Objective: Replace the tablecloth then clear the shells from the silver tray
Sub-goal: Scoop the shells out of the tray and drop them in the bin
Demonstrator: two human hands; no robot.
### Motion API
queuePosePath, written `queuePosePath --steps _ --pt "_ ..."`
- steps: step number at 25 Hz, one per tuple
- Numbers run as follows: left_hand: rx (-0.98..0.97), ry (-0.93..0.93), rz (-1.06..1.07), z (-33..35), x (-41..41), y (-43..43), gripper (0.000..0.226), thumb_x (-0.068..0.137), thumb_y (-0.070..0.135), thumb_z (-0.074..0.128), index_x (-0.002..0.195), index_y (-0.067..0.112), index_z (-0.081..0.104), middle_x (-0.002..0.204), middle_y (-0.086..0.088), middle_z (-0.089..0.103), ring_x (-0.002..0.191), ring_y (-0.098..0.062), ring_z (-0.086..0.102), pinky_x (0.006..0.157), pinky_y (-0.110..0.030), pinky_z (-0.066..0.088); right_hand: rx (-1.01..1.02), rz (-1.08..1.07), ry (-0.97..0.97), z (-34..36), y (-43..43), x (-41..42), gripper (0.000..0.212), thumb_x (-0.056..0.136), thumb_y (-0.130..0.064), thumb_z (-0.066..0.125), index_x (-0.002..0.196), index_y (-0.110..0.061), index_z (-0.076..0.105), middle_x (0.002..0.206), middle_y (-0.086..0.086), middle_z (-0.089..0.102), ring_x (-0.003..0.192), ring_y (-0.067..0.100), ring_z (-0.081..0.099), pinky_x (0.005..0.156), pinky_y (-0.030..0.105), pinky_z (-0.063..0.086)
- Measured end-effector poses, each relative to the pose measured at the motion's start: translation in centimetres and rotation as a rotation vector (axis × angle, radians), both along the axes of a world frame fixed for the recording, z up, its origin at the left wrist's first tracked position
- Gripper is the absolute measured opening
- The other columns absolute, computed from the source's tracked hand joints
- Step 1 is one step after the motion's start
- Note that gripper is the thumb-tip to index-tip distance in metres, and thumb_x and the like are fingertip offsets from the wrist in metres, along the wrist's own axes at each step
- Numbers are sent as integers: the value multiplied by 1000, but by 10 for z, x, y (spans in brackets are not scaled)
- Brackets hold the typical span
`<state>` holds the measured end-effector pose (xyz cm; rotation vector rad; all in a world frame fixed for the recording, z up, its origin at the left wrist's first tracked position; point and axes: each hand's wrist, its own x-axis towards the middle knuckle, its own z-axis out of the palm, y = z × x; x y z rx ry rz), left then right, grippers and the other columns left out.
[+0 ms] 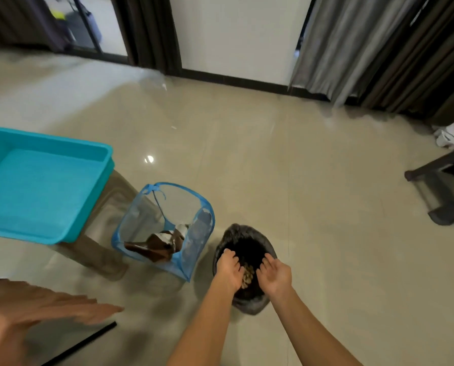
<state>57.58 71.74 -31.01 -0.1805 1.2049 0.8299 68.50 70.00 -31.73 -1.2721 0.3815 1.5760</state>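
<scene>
Left hand [230,269] and right hand [275,276] cupped toward each other, fingers curled, cradling a clump of pale shells [247,276] between the palms. Held directly over the mouth of a round bin [232,231] lined with a dark bag, standing on the glossy tiled floor [313,207]. Just left of the bin, a blue mesh hamper [139,220] with brown cloth [152,247] inside. Farther left, a teal tub [44,186] resting on a brown stool [100,248]. Grey curtains [352,48] along the far wall.

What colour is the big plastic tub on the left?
The tub is turquoise, seen best in the head view.
</scene>
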Motion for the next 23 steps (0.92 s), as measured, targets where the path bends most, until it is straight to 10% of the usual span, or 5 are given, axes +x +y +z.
queuePosePath --steps 10,15,23 --pt "309 185 225 235 -140 -48 46 104 33 26 131 5 50 136 -11 51 128 -25 46 100 -33 38 295 507 -17 229 -13 -137 33 100 -27 37 111 -5 59 110 8 59 102 19 56 90 28 42" --pt "389 384 396 304 -246 -110 42 104 38 24 93 17 58 93 1 61 79 -10 55 69 -23 41 463 767 -11 302 -43 -252 23 99 -24 41 96 -11 59 96 2 58 89 12 55 80 22 43" --pt "360 876 754 358 -449 -317 21 100 20 43 86 21 59 87 4 61 74 -6 55 70 -24 46 720 1366 50 365 -201 -501 16 98 -19 43 94 -15 58 95 1 59 88 10 56 80 22 45"
